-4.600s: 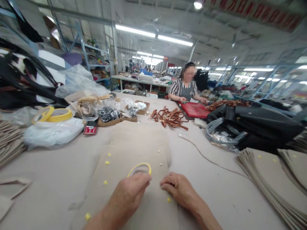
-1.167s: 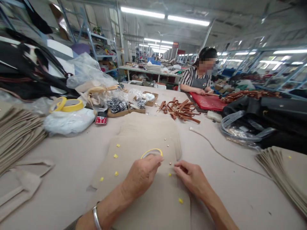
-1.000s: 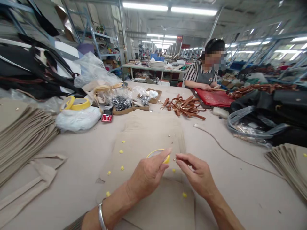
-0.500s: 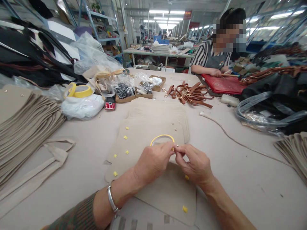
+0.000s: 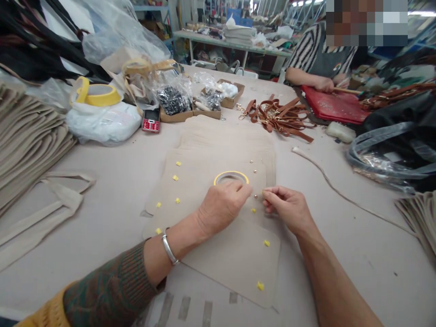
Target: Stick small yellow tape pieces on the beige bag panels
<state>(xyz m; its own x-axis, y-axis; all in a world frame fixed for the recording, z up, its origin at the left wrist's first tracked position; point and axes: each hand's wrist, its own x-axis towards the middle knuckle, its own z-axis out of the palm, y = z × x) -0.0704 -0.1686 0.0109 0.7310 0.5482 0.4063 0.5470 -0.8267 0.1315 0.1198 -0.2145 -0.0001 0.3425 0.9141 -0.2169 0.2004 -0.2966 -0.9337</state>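
Beige table [image 5: 116, 181]: wide and pale, with loose panels [image 5: 221, 254] overlapping down its middle, dotted with yellow tape bits [image 5: 260, 286] and, near the right edge, small metal studs [image 5: 255, 171].
Left side: a fanned stack [image 5: 30, 145], a folded fabric strap [image 5: 64, 204], a white plastic bundle [image 5: 104, 122] with yellow rolls [image 5: 104, 98] on top, and a red phone [image 5: 151, 121] beside small open boxes [image 5: 177, 116].
Right side: brown straps [image 5: 284, 116] with metal clips in a tangle, a thin cord [image 5: 340, 196], a black bag [image 5: 402, 125] and another fanned stack [image 5: 420, 218].
Room: across the table, a person [image 5: 318, 50] in striped sleeves and an apron has both hands at a red piece [image 5: 332, 104]; behind, a long worktable [image 5: 218, 42] carries piled material, and a metal shelf [image 5: 151, 7] stands to its left.
Left hand [image 5: 223, 204]: curled narrow over the near edge of the tape roll [image 5: 231, 173], gripping it above the panels; a silver bracelet [image 5: 169, 247] circles the wrist.
Right hand [image 5: 289, 206]: thumb and forefinger pinched together on a tiny yellow piece [image 5: 262, 192], the other fingers bent; it is just beside the panels' right edge, apart from the left.
Tape roll: tilted, its ring opening partly visible beyond the left knuckles.
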